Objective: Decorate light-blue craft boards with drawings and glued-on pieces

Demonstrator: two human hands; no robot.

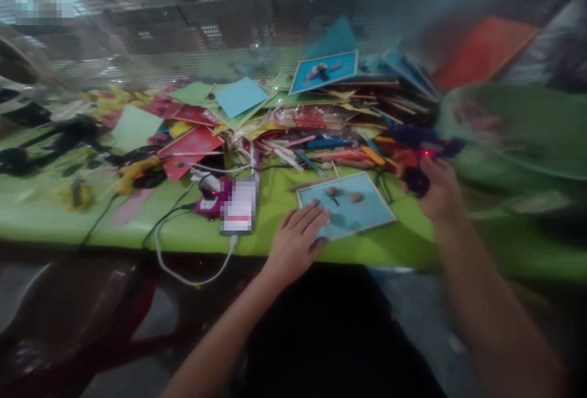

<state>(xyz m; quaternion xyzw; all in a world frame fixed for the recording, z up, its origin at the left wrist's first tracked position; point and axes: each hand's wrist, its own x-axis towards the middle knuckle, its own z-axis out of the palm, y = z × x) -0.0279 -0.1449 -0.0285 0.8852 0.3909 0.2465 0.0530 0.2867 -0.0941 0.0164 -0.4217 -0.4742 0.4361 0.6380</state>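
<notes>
A light-blue card with a pale border (373, 211) lies on the green table, with a few small stones (356, 197) on it. My left hand (298, 236) rests over its left edge, fingers stretched out and holding nothing. To the right of the card, my right hand (438, 187) is raised and wrapped round a dark blue glue gun (417, 183). A small red light glows on the gun, and motion blurs its outline.
A phone (238, 205) on a white cable lies beside a purple power strip (208, 207). Behind are heaped sticks, pens and coloured paper, with another blue picture card (325, 72) on top. A green tub (518, 129) stands at right. The table's front edge (183, 251) is near.
</notes>
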